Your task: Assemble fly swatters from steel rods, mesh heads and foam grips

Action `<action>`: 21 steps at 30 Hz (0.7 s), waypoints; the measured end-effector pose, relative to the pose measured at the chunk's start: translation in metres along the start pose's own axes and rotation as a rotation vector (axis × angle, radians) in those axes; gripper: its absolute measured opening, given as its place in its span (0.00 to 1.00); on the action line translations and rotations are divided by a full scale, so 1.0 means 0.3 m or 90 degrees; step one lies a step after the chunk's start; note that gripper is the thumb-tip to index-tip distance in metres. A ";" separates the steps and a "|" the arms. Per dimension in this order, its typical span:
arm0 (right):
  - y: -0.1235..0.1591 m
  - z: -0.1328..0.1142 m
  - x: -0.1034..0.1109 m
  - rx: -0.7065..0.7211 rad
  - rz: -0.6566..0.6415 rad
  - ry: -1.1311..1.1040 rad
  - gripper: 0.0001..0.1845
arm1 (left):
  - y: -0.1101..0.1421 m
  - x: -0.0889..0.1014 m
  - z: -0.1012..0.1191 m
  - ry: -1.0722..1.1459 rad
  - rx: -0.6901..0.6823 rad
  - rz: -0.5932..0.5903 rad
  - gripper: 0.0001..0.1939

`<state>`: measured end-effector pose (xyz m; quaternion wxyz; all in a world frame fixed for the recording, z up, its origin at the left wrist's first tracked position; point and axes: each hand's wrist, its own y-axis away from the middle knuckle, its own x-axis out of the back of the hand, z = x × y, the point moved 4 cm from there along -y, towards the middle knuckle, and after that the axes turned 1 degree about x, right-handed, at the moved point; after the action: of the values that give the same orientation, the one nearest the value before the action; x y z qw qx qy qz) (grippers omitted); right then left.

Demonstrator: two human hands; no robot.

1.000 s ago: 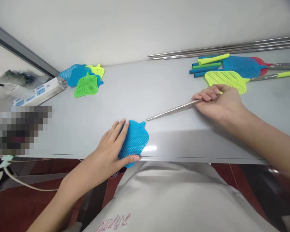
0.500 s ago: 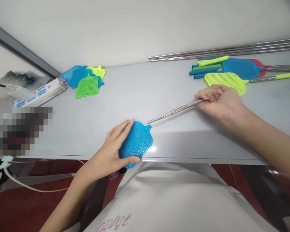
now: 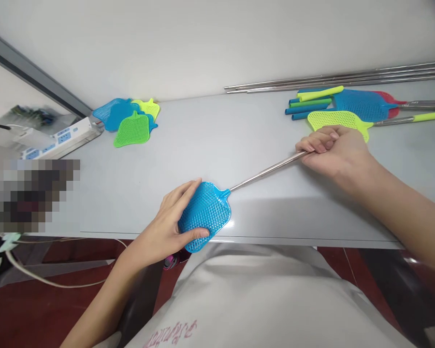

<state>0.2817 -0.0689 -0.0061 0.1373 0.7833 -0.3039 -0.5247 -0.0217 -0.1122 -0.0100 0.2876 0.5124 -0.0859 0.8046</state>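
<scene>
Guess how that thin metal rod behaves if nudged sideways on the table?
The metal rod is round and smooth on a glossy table, so it probably rolls and slides easily. It looks thin, likely light. It runs straight from the right hand, so probably stiff.

A blue mesh swatter head (image 3: 205,216) lies flat at the table's near edge, its short neck pointing up-right. A thin steel rod (image 3: 266,170) slants from that neck, its tip meeting the neck.

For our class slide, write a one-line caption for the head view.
Left hand steadies a blue swatter head while right hand holds a metal rod at its neck.
</scene>
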 end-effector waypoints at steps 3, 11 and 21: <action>-0.001 0.010 0.005 0.001 -0.004 0.001 0.14 | 0.002 0.002 0.002 0.002 -0.001 0.003 0.44; 0.015 0.017 -0.002 -0.026 0.007 -0.054 0.14 | -0.029 0.009 0.037 0.009 -0.019 0.078 0.38; 0.038 -0.025 -0.019 0.001 -0.039 -0.016 0.14 | -0.105 -0.003 0.077 0.077 0.024 0.118 0.19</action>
<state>0.2833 -0.0750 0.0073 0.1165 0.7858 -0.2819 -0.5381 0.0140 -0.0967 -0.0051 0.2068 0.4582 -0.1004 0.8586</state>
